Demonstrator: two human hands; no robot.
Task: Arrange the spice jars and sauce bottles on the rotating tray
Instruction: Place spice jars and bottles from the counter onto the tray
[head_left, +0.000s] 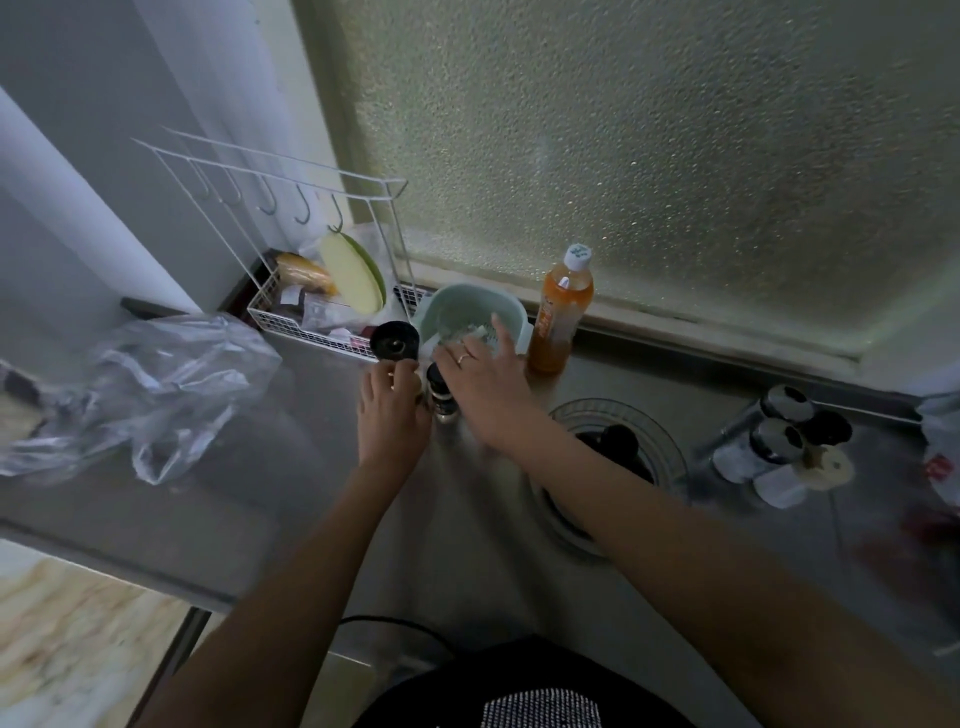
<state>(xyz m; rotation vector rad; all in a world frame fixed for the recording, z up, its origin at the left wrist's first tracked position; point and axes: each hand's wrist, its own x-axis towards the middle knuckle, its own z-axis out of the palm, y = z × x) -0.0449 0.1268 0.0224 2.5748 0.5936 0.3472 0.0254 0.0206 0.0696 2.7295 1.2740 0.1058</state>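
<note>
My left hand (392, 410) curls around the lower part of a jar with a round black lid (395, 340), near the counter's back. A small dark-capped bottle (440, 396) stands between my two hands. My right hand (483, 384) reaches forward with its fingers spread over the rim of a pale green bowl (506, 306). Its fingertips rest on something white (470, 332) inside the bowl, and motion blur hides any grip. A clear round rotating tray (667, 441) lies to the right with one dark-topped item (618, 441) on it. A tall orange sauce bottle (563, 312) stands beside the bowl.
Several spice jars with dark and silver tops (779, 436) cluster at the right on the steel counter (311, 467). A white wire rack (291, 317) holding a plate and packets stands at the back left. A crumpled clear plastic bag (156, 384) lies at the left. Frosted glass backs the counter.
</note>
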